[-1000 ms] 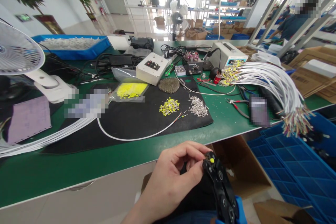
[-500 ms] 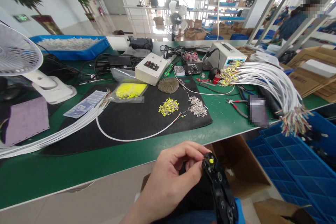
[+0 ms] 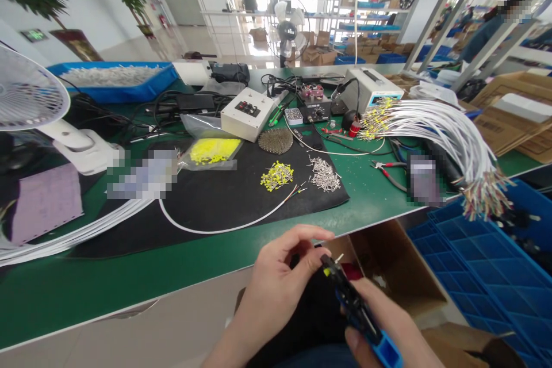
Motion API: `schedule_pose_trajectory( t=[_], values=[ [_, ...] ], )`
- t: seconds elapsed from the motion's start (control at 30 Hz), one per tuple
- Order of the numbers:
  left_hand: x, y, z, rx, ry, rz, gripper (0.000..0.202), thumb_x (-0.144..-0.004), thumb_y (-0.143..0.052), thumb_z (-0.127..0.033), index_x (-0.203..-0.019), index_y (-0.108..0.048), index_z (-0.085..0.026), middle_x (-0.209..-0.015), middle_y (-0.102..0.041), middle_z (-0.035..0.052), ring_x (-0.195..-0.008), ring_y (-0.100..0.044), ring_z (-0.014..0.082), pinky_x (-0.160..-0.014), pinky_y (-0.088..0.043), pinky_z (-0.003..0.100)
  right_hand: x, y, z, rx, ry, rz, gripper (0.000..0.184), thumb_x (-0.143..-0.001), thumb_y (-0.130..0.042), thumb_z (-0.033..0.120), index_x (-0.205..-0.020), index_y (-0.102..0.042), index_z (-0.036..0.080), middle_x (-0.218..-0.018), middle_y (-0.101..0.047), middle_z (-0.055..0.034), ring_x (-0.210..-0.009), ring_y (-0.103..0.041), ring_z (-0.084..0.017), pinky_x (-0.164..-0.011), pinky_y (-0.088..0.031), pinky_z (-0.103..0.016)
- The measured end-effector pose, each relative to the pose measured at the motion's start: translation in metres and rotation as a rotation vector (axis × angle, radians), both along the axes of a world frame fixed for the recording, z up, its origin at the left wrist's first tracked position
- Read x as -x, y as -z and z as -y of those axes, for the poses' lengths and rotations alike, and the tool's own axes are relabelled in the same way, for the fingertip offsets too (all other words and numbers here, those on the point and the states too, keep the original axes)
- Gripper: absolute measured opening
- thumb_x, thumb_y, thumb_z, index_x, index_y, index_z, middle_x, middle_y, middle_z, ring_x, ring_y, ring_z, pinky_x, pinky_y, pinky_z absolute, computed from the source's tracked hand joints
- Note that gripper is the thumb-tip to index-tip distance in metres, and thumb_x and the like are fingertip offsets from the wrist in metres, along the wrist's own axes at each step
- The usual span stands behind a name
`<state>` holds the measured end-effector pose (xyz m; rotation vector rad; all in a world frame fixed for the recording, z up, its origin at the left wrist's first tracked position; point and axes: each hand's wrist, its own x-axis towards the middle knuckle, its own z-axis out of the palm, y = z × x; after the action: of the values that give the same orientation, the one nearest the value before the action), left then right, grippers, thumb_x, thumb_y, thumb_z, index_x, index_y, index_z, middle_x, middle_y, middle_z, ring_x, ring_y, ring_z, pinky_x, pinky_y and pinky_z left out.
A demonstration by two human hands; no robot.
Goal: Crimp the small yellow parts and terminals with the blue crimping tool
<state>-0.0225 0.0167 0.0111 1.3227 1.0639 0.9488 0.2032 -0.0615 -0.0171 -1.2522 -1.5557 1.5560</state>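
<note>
Below the table's front edge, my left hand pinches a small yellow part with thin metal leads at the tip of a black hand tool. My right hand grips that tool by its blue handles, fingers wrapped round them. On the black mat lie a loose white cable, a pile of yellow parts and a pile of small metal pins. A bag of yellow parts lies behind them.
A bundle of white cables drapes off the right side over blue crates. Red-handled pliers, a soldering station, a white switch box, a desk fan and a blue tray stand on the green table. An open carton sits below.
My right hand has come into view on the tool's blue handles. The tool has tilted to the left and its tip has dropped slightly, with my left fingers still pinched at it.
</note>
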Motion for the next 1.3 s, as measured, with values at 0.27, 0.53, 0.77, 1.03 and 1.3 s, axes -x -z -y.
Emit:
schedule_pose_trajectory(
  t=[0.27,0.53,0.77,1.03,1.3],
  values=[
    [0.012,0.022,-0.002,0.068,-0.145,-0.004,0.026,-0.099,-0.069,-0.041,-0.117,-0.07,-0.022,-0.114,-0.074,0.0056,-0.106,-0.068,0.0189,-0.091,-0.051,0.027,-0.02,-0.006,-0.026,-0.709,-0.007,0.779,0.08,-0.062,-0.054,0.003,-0.139,-0.039,0.022,-0.127,-0.056,-0.0146,-0.117,-0.056,-0.034,-0.1,-0.053,-0.052],
    [0.021,0.023,-0.008,-0.036,-0.209,-0.178,0.023,-0.1,-0.067,-0.041,-0.115,-0.07,-0.024,-0.109,-0.074,0.0025,-0.099,-0.068,0.0174,-0.088,-0.051,0.028,-0.02,-0.001,-0.034,-0.761,0.005,0.808,0.081,-0.063,-0.055,0.006,-0.141,-0.038,0.019,-0.129,-0.056,-0.0169,-0.12,-0.056,-0.036,-0.102,-0.053,-0.054],
    [0.03,0.034,-0.062,-0.497,-0.381,-0.758,0.022,-0.103,-0.061,-0.036,-0.117,-0.07,-0.021,-0.114,-0.069,0.0057,-0.105,-0.061,0.0225,-0.092,-0.049,0.036,-0.018,0.021,-0.022,-0.29,0.167,0.597,0.052,-0.09,-0.061,0.022,-0.137,-0.038,0.031,-0.126,-0.064,-0.0066,-0.111,-0.066,-0.023,-0.098,-0.055,-0.038],
    [0.02,0.061,-0.103,-0.487,-0.284,-0.88,0.017,-0.101,-0.058,-0.027,-0.1,-0.071,-0.018,-0.107,-0.067,0.012,-0.102,-0.058,0.0309,-0.092,-0.046,0.045,0.004,0.002,-0.04,0.015,0.355,0.316,0.041,-0.097,-0.056,0.063,-0.092,-0.063,0.023,-0.089,-0.071,-0.0037,-0.084,-0.066,-0.022,-0.076,-0.048,-0.031],
    [0.025,0.037,-0.075,-0.24,-0.233,-0.517,0.025,-0.107,-0.05,-0.045,-0.114,-0.06,-0.023,-0.094,-0.07,0.0021,-0.084,-0.07,0.0184,-0.078,-0.053,0.03,0.004,-0.009,-0.063,0.088,0.371,0.137,0.049,-0.096,-0.061,0.059,-0.069,-0.068,0.019,-0.091,-0.074,-0.0071,-0.087,-0.067,-0.023,-0.081,-0.049,-0.032]
  ],
)
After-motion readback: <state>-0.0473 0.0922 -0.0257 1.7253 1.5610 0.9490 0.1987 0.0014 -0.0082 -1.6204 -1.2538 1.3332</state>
